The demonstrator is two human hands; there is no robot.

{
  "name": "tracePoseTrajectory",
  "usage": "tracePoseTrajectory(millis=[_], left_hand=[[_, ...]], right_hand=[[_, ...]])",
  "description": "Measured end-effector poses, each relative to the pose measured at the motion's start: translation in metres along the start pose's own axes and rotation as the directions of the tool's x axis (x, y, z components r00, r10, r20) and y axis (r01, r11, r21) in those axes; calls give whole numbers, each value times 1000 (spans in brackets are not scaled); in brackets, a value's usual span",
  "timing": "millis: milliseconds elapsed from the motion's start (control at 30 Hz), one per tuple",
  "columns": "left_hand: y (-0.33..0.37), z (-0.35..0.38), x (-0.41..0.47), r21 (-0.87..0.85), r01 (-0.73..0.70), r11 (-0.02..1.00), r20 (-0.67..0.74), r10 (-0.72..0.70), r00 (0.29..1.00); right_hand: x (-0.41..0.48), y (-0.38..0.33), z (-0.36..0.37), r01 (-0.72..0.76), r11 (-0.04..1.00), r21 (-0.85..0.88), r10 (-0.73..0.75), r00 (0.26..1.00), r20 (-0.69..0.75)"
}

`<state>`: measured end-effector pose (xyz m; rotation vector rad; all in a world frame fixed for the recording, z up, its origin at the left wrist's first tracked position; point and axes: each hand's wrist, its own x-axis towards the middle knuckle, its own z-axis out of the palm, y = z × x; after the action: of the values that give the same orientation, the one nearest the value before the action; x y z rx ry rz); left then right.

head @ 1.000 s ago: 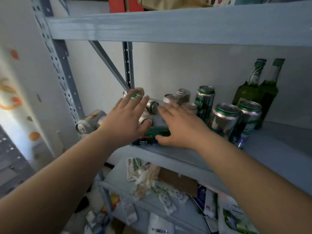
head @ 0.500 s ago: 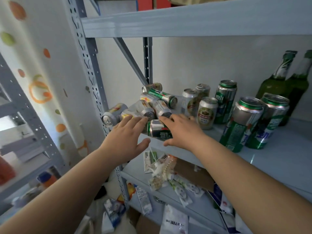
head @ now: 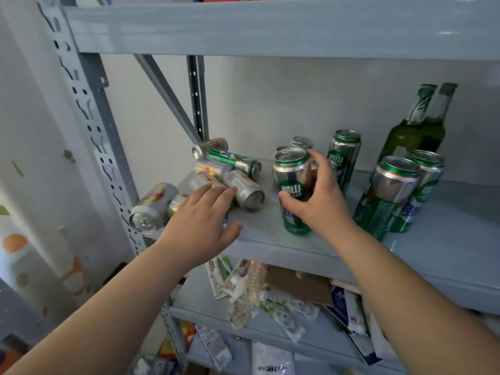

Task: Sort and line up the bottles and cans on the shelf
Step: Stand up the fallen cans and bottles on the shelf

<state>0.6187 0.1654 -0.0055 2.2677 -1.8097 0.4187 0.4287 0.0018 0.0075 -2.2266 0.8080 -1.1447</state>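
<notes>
My right hand point(head: 318, 196) grips a tall green and silver can point(head: 292, 182), upright near the front of the grey shelf point(head: 446, 239). My left hand point(head: 201, 220) reaches with straight fingers over a pile of fallen cans point(head: 230, 174) at the shelf's left end. One silver and yellow can point(head: 153, 208) lies at the left edge. Behind the held can stand small cans point(head: 301, 143) and a tall green can point(head: 343, 155). Two tall green cans point(head: 389, 196) stand to the right. Two green glass bottles point(head: 416, 125) stand at the back right.
A grey shelf board point(head: 270, 28) runs overhead. The perforated upright post point(head: 89, 109) and a diagonal brace point(head: 167, 96) bound the left side. The lower shelf point(head: 311, 339) holds scattered snack packets and a cardboard piece. A white wall lies behind.
My right hand took the green can that lay on its side at the shelf front and now holds it upright. My left hand shifted slightly forward over the fallen cans.
</notes>
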Motion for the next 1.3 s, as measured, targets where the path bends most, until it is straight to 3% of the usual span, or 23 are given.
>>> tracePoseTrajectory(millis=[133,400,500,633,700,767,833,900,1100,1300], left_hand=[[-12,5,15,-1,-44,999,10,44,999],[-30,1,33,-70,-147,987,43,150,988],[-37,-6,35,-85,-164,983,64,170,983],[-49,-34,51,-192,-106,976,105,128,986],[-53,-50,63,-248,-76,966,141,113,984],[-56,-56,75,-223,-52,973,220,102,970],[-58,-55,84,-132,-26,991,316,67,946],[-61,-49,93,-91,14,996,384,22,923],[-62,-30,107,-62,21,998,425,8,905],[-62,-24,113,-28,-13,1000,393,24,919]], right_hand=[[-1,0,-13,-26,988,-151,25,1000,-11],[-8,-15,-8,17,880,-474,-87,988,-125],[-7,-28,-1,135,772,-621,-286,946,-150],[-6,-55,32,397,657,-641,-521,854,-5],[-2,-63,55,413,717,-562,-457,887,69],[4,-65,73,286,799,-529,-224,958,179],[12,-59,82,172,789,-590,-5,961,275],[17,-51,86,133,776,-616,102,938,331],[23,-30,99,22,847,-531,178,930,323],[26,-20,106,45,881,-470,93,960,265]])
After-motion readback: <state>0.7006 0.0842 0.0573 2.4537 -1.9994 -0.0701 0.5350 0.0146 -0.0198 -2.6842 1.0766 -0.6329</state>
